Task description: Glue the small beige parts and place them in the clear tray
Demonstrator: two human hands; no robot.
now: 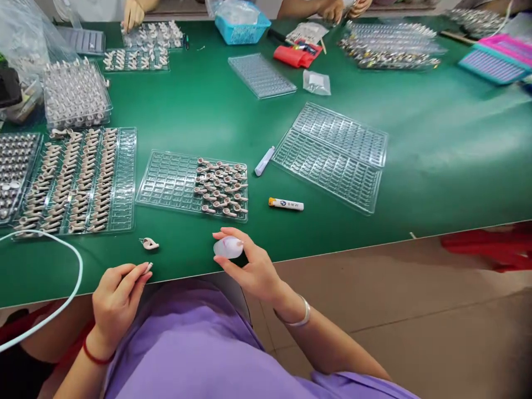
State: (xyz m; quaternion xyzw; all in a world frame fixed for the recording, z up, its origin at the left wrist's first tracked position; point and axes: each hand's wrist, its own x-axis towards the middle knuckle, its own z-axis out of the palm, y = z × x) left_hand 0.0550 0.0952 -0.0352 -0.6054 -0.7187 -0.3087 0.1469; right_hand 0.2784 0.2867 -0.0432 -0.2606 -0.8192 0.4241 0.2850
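My right hand (pixel 251 265) is at the table's near edge, its fingers closed round a small translucent white oval object (pixel 228 247). My left hand (pixel 118 293) rests lower left, fingers curled, pinching a tiny pale part (pixel 148 267) at the fingertips. One loose small part (pixel 149 243) lies on the green table between my hands. Just beyond stands a clear plastic tray (pixel 170 180), its right half filled with several small pinkish-grey parts (pixel 220 187).
A larger tray of parts (pixel 81 180) is at left, empty clear trays (pixel 332 155) at right. A lighter (pixel 286 204) and a white marker (pixel 265 161) lie mid-table. A white cable (pixel 62 246) loops at left. Other people's hands (pixel 133 14) work at the far edge.
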